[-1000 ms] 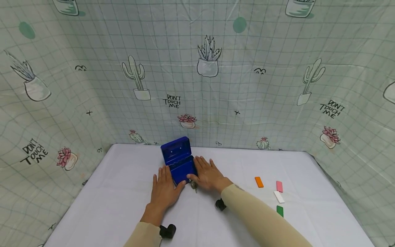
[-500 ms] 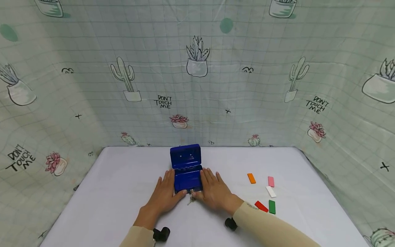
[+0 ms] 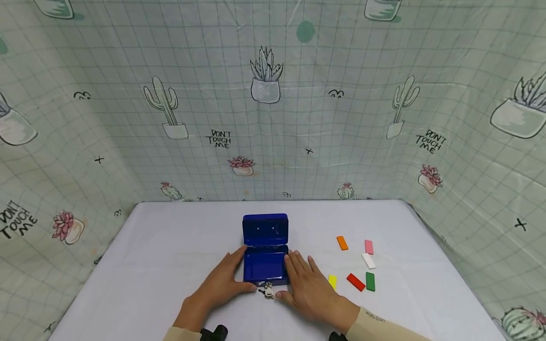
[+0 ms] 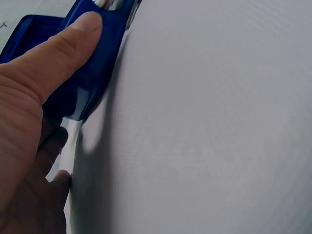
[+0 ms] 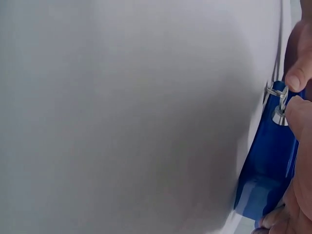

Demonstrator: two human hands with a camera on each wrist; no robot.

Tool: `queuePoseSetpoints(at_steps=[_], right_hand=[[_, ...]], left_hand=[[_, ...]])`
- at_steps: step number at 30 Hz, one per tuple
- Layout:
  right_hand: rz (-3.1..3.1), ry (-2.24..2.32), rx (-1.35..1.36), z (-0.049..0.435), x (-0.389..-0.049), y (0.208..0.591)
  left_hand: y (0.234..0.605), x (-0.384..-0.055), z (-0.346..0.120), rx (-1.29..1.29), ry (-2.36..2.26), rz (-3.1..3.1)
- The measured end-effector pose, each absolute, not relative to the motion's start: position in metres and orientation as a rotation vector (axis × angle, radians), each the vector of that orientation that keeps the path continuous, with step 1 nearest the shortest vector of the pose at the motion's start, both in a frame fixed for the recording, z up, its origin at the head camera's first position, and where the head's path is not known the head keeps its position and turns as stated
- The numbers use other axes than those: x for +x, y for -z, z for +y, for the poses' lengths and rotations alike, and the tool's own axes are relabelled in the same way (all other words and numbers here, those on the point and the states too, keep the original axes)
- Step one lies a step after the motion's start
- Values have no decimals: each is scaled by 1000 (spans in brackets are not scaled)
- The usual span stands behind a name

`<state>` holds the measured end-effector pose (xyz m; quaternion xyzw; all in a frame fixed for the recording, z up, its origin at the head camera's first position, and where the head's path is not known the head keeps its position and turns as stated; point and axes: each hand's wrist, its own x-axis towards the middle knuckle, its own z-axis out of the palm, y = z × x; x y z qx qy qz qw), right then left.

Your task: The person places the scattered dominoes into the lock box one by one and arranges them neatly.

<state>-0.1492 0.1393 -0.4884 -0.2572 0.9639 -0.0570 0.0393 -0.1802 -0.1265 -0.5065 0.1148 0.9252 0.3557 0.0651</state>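
Note:
A small blue metal cash box point(image 3: 266, 266) stands on the table in the head view, its lid point(image 3: 265, 229) raised at the back. No contents show inside. Keys on a ring point(image 3: 268, 290) hang from the lock at its front. My left hand point(image 3: 216, 286) lies along the box's left side, with the thumb point(image 4: 68, 48) on the front face near the lock. Against the right side rests my right hand point(image 3: 313, 291), its fingers extended and its thumb beside the keys. The right wrist view shows the front of the box point(image 5: 270, 151) only at its edge.
Right of the box lie small flat blocks: orange point(image 3: 342, 243), pink point(image 3: 368, 246), white point(image 3: 368, 261), green point(image 3: 370, 281), red point(image 3: 356, 282) and yellow point(image 3: 332, 282), partly covered by my right hand. A cactus-print cloth point(image 3: 273, 142) rises behind the white table point(image 3: 179, 237).
The box, between both hands, has turned from an angle to face me squarely and come nearer. The head view has shifted. Red and yellow blocks have come into sight.

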Motion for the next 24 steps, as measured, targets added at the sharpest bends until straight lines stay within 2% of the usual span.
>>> queuePoseSetpoints(at_steps=[9,24], right_hand=[[2886,247,-769,142,-135,487],[3018,260,-815,165,-139,489]], left_hand=[[502,-180,-128,349,-1224,2649],[505,-183,-129,341,-1247,2608]])
